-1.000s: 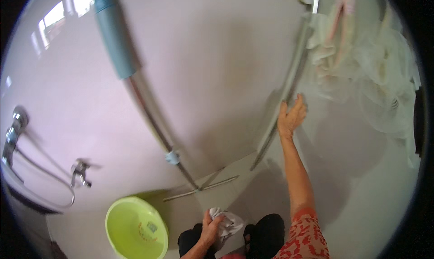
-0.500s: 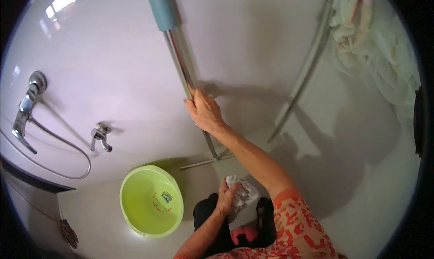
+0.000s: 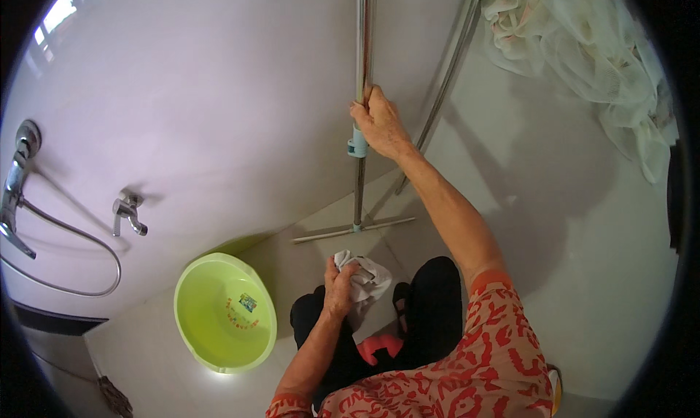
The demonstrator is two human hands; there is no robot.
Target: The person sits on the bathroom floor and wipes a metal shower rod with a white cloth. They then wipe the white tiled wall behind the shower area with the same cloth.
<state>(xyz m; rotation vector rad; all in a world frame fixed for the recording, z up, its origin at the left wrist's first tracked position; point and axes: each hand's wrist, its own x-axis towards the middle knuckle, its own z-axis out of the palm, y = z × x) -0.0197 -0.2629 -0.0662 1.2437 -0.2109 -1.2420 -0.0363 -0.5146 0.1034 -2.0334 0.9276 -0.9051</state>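
Pole: long silver metal squeegee pole [image 3: 360,68], upright, crossbar foot on the floor beyond the lime-green round plastic basin [image 3: 224,312].
Right hand [image 3: 379,122]: fingers wrapped around the pole.
Left hand [image 3: 340,287]: clutching crumpled white cloth [image 3: 364,276], right of basin.

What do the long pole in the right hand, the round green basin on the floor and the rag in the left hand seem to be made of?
Long silver pole: likely polished metal, since it shines, gripped by the right hand. Round lime-green basin: probably glossy moulded plastic, with a smooth sheen. Crumpled whitish-grey rag: soft cloth, creased and folded, held by the left hand.
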